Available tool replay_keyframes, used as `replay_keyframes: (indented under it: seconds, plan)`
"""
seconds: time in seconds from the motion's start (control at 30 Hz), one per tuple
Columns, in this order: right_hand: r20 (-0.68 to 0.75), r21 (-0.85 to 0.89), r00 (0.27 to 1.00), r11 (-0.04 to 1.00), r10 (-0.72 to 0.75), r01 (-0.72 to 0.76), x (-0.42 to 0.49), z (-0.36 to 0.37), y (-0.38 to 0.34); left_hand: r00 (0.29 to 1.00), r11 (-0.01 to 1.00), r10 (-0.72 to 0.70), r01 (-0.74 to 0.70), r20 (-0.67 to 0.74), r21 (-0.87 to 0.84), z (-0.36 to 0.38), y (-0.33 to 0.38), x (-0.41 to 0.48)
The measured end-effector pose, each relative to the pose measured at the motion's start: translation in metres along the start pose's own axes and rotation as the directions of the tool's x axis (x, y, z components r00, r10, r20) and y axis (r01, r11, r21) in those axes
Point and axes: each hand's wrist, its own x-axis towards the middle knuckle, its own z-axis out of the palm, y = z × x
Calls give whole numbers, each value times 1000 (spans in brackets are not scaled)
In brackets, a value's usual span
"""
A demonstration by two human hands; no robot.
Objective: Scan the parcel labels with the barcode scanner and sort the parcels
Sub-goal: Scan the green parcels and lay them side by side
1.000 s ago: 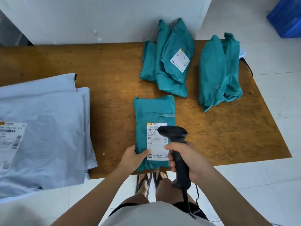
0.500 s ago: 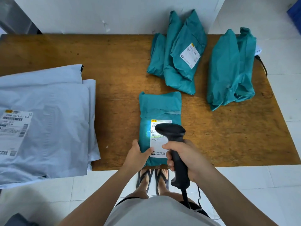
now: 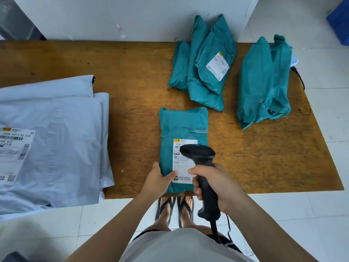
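Starting at the left: stack of big grey parcels (image 3: 56,148) sits on the wooden table (image 3: 132,82) and hangs over its near edge, white barcode label (image 3: 15,148) facing up on the top one; mid-table at the near edge, one teal parcel (image 3: 183,125) lies flat w/ its own label (image 3: 181,168) up, near end poking a bit past the table edge; left hand (image 3: 158,178) holds its near-left corner, thumb laid on top touching the label, other fingers out of sight so can't say how they sit; right hand (image 3: 221,186) has its fingers wrapped round the grip of the black barcode scanner (image 3: 205,173), whose head is over the label's upper half and hides part of it; cable (image 3: 215,231) drops from the handle past the person's shorts; flip-flops (image 3: 166,207) show below the table edge; further back, a teal pile (image 3: 204,72) of overlapping parcels, one label showing; right of that, a 2nd teal pile (image 3: 264,82) by the table's right edge; blue bin (image 3: 340,21) on the floor, far right corner.
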Motion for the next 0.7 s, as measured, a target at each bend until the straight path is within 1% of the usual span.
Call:
replay_keyframes:
  seconds: [0.4,0.57,0.63,0.7]
  plan:
    - [-8,-16,1000,1000,19,-19,-1,-5,3,999,999,-42,42,-26,4,4,-5,2]
    - [-6,21,1000,1000,-23,23,-5,-12,3,997,993,32,-39,-68,-108,6,5,13]
    - [-16,34,999,999,-35,35,-4,-14,1,995,987,8,-25,-103,-159,3,15,21]
    - [-26,45,999,998,-38,39,-4,-16,-4,991,986,-13,-10,-134,-168,-2,25,29]
